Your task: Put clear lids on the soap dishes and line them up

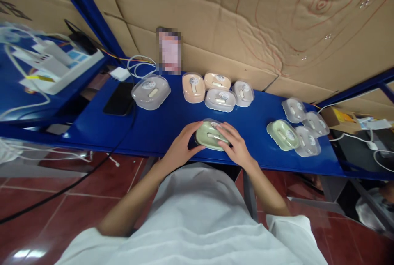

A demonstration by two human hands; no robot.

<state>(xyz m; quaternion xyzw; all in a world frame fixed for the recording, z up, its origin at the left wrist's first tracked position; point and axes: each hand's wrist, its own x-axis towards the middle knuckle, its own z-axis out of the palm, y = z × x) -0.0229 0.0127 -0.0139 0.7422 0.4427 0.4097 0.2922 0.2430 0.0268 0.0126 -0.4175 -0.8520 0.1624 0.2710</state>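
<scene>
Close to the table's front edge, both hands are on a green lidded box [205, 137] with a clear domed cover, a pale oblong piece and a round sticker on top. My left hand [182, 146] grips its left end, thumb at the near side and fingers at the far side. My right hand [236, 146] curls over the right end, fingers on the cover and thumb at the near edge. Beyond them are two peach boxes [193, 88] and two pale grey boxes [221, 100] of the same kind. A larger grey box [151, 91] sits farther left.
At the right of the blue table [172, 127] are another green box [283, 134] and several grey boxes [308, 141]. A black phone [119, 98] and white charger [120, 74] lie left. A cable [123, 133] crosses the left side. Cardboard [215, 22] stands behind.
</scene>
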